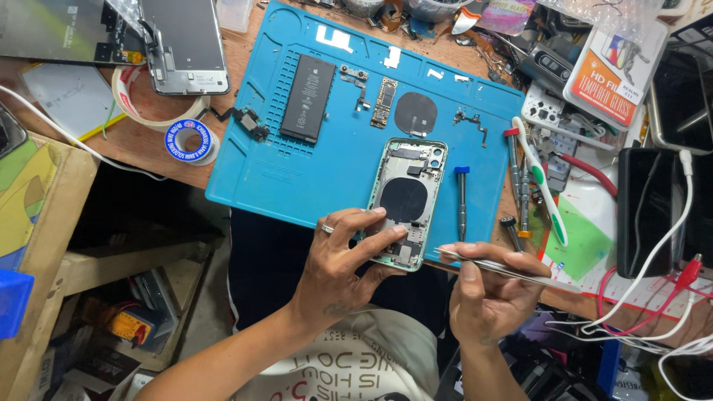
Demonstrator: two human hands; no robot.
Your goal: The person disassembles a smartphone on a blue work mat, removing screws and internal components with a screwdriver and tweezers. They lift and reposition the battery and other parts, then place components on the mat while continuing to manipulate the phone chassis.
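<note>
The left hand (pixel 345 256) pins the opened pale-green phone shell (pixel 405 200) to the blue silicone worktop mat (pixel 327 178), fingers pressed on its lower edge, steadying it while the right hand (pixel 486 289) pinches slim metal tweezers (pixel 505 267) beside it.

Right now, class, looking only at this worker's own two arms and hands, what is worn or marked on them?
Both forearms are bare, with no sleeves, gloves or watch in view. The left hand wears a silver-coloured ring on one finger, and a small dark mark, perhaps a tattoo, sits near its wrist. The right hand shows no ring or marking that I can make out.
</note>
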